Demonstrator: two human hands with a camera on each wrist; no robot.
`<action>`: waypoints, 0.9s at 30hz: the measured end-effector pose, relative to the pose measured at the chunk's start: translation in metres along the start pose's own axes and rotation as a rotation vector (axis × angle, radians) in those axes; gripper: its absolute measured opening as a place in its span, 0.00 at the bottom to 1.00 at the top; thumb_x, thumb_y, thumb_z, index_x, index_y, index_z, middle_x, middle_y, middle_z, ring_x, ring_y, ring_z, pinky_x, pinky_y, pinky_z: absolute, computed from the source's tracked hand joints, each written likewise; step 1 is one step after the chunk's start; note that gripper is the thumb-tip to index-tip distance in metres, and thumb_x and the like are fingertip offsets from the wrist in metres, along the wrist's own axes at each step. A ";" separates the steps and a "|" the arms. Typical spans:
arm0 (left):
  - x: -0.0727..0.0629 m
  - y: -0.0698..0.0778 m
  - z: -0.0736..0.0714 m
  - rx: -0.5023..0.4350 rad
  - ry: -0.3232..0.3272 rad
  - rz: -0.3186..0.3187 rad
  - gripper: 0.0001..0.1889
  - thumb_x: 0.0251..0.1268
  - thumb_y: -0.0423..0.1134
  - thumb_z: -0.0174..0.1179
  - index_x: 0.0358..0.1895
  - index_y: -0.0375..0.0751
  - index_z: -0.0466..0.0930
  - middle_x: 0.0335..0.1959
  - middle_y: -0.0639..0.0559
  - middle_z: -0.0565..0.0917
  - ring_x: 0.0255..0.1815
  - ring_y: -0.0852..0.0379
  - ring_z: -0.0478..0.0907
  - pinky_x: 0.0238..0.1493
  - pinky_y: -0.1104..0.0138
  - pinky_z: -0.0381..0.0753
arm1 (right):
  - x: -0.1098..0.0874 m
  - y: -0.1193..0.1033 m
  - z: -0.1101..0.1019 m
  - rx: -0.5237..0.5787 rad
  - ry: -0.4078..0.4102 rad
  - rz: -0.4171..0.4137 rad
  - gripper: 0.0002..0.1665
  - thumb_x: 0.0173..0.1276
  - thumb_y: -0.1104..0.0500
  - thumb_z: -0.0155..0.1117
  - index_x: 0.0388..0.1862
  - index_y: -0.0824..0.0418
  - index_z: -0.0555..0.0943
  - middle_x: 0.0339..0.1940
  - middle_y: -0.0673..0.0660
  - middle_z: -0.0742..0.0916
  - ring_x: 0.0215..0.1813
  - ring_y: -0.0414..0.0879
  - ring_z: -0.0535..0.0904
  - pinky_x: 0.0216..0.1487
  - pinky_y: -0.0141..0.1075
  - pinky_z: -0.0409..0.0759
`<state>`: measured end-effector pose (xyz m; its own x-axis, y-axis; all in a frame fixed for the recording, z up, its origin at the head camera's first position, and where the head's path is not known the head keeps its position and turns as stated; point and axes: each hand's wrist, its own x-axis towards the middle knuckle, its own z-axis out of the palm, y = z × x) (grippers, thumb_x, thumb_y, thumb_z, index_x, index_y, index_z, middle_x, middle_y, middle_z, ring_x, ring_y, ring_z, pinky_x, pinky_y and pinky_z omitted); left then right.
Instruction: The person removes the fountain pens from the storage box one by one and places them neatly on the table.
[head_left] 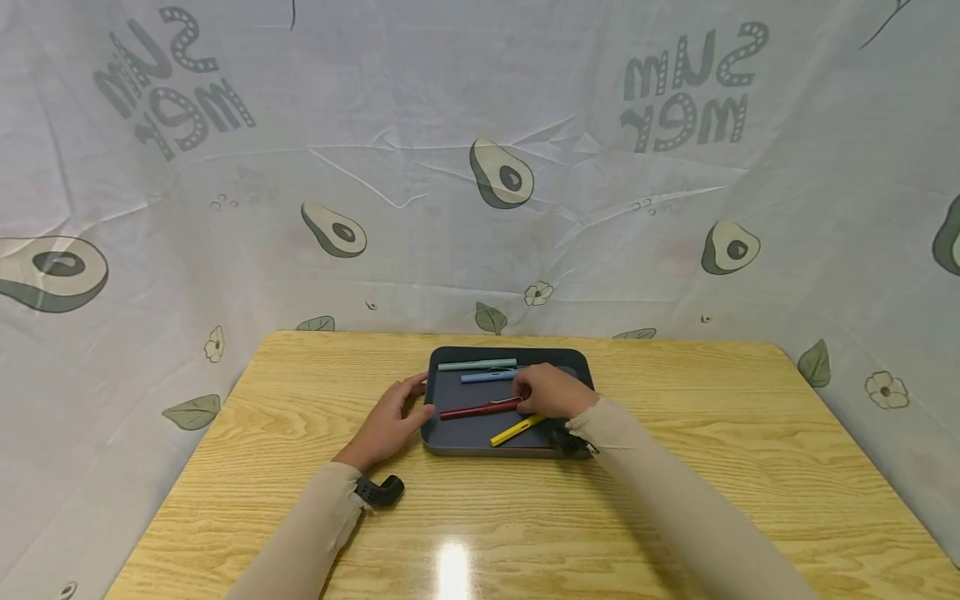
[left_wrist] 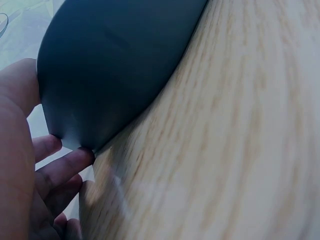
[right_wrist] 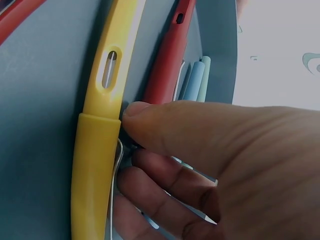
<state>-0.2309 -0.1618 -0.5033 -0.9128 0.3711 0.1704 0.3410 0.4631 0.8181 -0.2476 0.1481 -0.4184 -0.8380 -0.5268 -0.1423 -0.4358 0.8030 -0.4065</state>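
A dark grey tray lies on the table with several pens in it. My left hand holds its left side, thumb at the rim and fingertips against the outer wall. Over the tray's right half, my right hand pinches one end of a dark red pen with a silver clip; the fingers partly hide that end. Close beside the thumb lies a yellow pen, also clipped. Behind the red pen are a blue pen and a pale green pen.
Another red pen shows partly near the tray's front, mostly hidden in the head view by the right wrist. The wooden table meets a white curtain with avocado prints at its back and sides.
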 end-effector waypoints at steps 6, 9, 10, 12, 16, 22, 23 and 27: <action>0.001 0.000 0.000 0.004 -0.001 0.000 0.33 0.79 0.45 0.59 0.81 0.46 0.60 0.71 0.44 0.77 0.79 0.45 0.61 0.85 0.50 0.40 | 0.000 0.001 -0.002 0.004 -0.009 0.005 0.02 0.68 0.65 0.73 0.36 0.60 0.86 0.30 0.49 0.84 0.32 0.42 0.76 0.33 0.36 0.77; 0.001 -0.001 0.001 0.007 0.001 0.001 0.33 0.79 0.45 0.60 0.81 0.46 0.60 0.71 0.44 0.76 0.80 0.44 0.61 0.85 0.49 0.40 | 0.000 0.002 -0.002 0.001 -0.021 0.015 0.04 0.68 0.64 0.74 0.36 0.58 0.85 0.31 0.49 0.83 0.32 0.43 0.76 0.34 0.36 0.77; 0.002 -0.001 0.001 0.009 0.001 0.001 0.33 0.79 0.45 0.60 0.81 0.46 0.60 0.71 0.43 0.76 0.80 0.44 0.61 0.85 0.49 0.40 | 0.000 0.003 -0.002 0.001 -0.025 0.016 0.04 0.68 0.64 0.74 0.36 0.58 0.85 0.31 0.49 0.83 0.32 0.43 0.76 0.34 0.36 0.76; 0.002 -0.002 0.001 0.013 0.001 -0.001 0.33 0.79 0.45 0.60 0.82 0.46 0.60 0.71 0.44 0.76 0.80 0.44 0.61 0.85 0.50 0.39 | 0.000 0.004 -0.002 0.006 -0.034 0.019 0.05 0.67 0.63 0.74 0.36 0.57 0.84 0.31 0.49 0.83 0.32 0.43 0.75 0.34 0.36 0.76; 0.001 -0.001 0.001 0.007 0.003 -0.003 0.34 0.79 0.45 0.60 0.81 0.46 0.60 0.71 0.44 0.76 0.79 0.44 0.61 0.85 0.52 0.39 | 0.001 0.006 -0.004 0.046 -0.046 0.029 0.08 0.68 0.63 0.74 0.37 0.58 0.81 0.31 0.49 0.82 0.32 0.43 0.75 0.34 0.36 0.75; 0.001 0.000 0.000 0.001 0.007 0.011 0.33 0.78 0.43 0.61 0.81 0.44 0.61 0.70 0.43 0.77 0.79 0.43 0.62 0.85 0.50 0.39 | 0.002 0.012 -0.003 0.101 -0.048 0.007 0.07 0.71 0.63 0.71 0.41 0.60 0.80 0.31 0.50 0.82 0.31 0.43 0.74 0.34 0.35 0.74; 0.001 0.000 0.000 0.001 0.007 0.013 0.33 0.78 0.43 0.61 0.81 0.44 0.61 0.70 0.43 0.77 0.79 0.43 0.62 0.85 0.50 0.39 | 0.002 0.013 -0.003 0.098 -0.044 0.001 0.06 0.71 0.63 0.71 0.41 0.60 0.81 0.31 0.50 0.82 0.32 0.43 0.74 0.35 0.35 0.74; 0.001 0.001 -0.001 -0.003 0.008 0.013 0.33 0.78 0.44 0.60 0.81 0.44 0.61 0.70 0.43 0.77 0.79 0.44 0.63 0.85 0.51 0.39 | 0.002 0.015 -0.004 0.071 -0.022 -0.026 0.03 0.71 0.62 0.71 0.39 0.57 0.84 0.32 0.48 0.84 0.32 0.42 0.75 0.35 0.36 0.76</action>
<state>-0.2314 -0.1617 -0.5021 -0.9099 0.3709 0.1858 0.3526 0.4557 0.8173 -0.2576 0.1605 -0.4211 -0.8190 -0.5539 -0.1498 -0.4324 0.7673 -0.4735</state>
